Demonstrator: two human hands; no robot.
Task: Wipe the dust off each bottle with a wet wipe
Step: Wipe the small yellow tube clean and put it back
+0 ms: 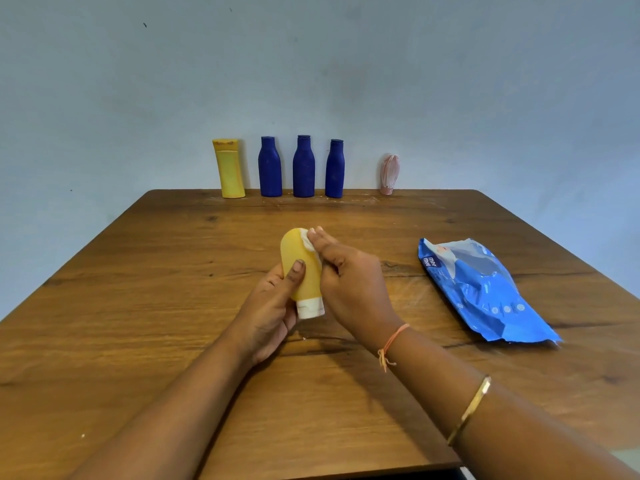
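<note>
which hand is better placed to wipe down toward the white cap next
Right, probably. The right hand holds the wet wipe against the rounded far end of the yellow bottle, so it can slide toward the white cap, while the left hand grips the body, steadying it.

Left hand point(272, 308) curled in a grip, thumb raised, right hand point(349, 289) pinching

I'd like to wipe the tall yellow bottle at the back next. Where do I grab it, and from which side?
Probably around the middle of the tall yellow bottle, reaching from the front: it stands upright near the wall, a blue bottle close on its right, its left side free.
</note>
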